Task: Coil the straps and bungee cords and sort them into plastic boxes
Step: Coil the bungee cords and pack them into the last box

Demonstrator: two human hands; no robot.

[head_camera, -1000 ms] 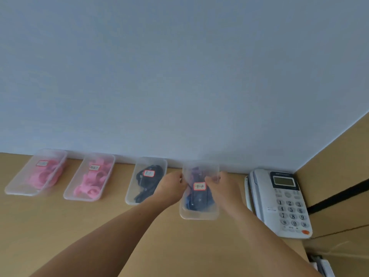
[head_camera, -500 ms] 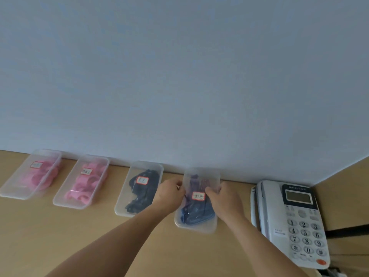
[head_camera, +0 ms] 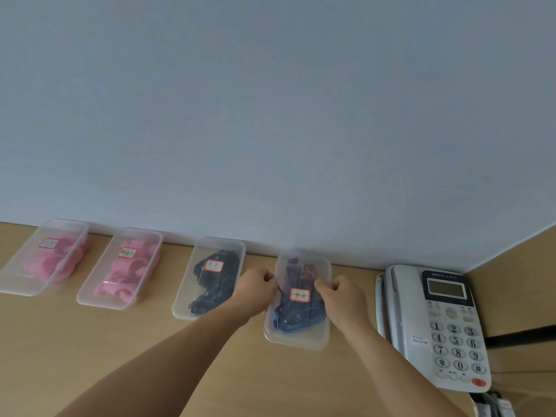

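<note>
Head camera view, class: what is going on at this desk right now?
A person grips the rightmost box on either side, the left hand at its left edge, the right hand at its right edge. The lidded, labelled box holds blue and dark cords and lies on the desk by the wall. Left of it stand the far-left pink-strap box, a second pink-strap box and a black-strap box. A white telephone stands to its right.
</note>
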